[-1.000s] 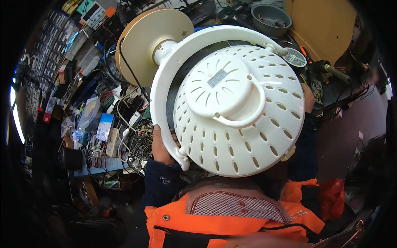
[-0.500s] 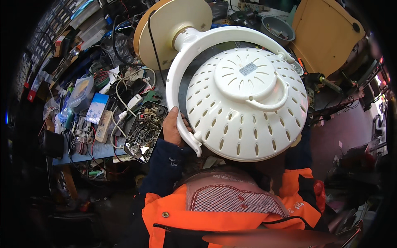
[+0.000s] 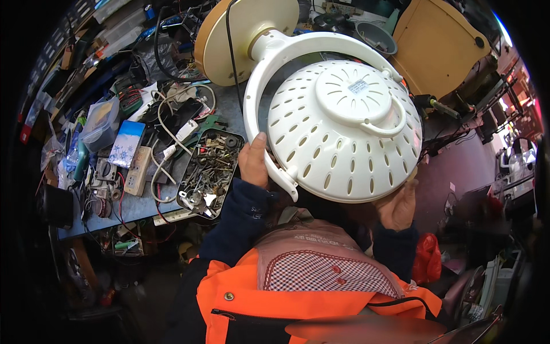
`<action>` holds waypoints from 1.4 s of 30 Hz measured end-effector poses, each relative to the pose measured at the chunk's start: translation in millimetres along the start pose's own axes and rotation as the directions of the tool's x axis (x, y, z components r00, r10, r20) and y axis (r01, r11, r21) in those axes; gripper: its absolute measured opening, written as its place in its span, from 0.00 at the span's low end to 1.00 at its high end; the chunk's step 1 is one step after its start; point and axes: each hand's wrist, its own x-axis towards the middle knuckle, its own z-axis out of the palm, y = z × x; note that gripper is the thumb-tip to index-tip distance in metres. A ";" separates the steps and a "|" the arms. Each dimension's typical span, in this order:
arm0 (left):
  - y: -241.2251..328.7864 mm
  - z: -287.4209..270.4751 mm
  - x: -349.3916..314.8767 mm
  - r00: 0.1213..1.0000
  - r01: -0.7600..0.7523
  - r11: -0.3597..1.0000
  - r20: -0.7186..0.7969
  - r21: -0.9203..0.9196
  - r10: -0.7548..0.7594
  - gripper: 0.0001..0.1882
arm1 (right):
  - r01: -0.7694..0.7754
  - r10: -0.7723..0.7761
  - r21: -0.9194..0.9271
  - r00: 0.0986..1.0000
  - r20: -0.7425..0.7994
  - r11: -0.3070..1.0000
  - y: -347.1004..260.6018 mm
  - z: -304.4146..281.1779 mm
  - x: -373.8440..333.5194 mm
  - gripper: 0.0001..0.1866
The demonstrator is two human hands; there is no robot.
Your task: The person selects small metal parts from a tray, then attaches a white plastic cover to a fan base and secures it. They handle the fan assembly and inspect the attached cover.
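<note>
A large white dome-shaped housing (image 3: 344,137) with rows of slots, like a lamp head, is held over the bench's front edge. A curved white bracket (image 3: 250,97) runs around its left and far sides and joins a round cream disc (image 3: 229,43) at the far left. My left hand (image 3: 254,161) is closed around the bracket's near left end, with its fingertips hidden behind it. At the dome's near right rim, my right hand (image 3: 397,206) grips the edge from below, some of its fingers out of sight. A black cable (image 3: 234,63) hangs across the disc.
Left of the dome, a metal tray (image 3: 209,172) of screws and small parts lies on the cluttered blue bench (image 3: 137,209), among cables, a power strip (image 3: 138,172) and a clear plastic box (image 3: 101,123). Behind stand a grey bowl (image 3: 375,37) and a tan panel (image 3: 438,51).
The dome and bracket have tilted and shifted slightly away from me. My right hand, mostly hidden behind the dome before, now shows at its near right rim. My left hand keeps its grip.
</note>
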 end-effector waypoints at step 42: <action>-4.0 -14.2 3.0 0.981 0.089 0.991 0.178 -0.099 -0.070 0.25 | 0.163 -0.165 -0.049 0.986 -0.025 0.985 61.5 -88.6 21.5 0.48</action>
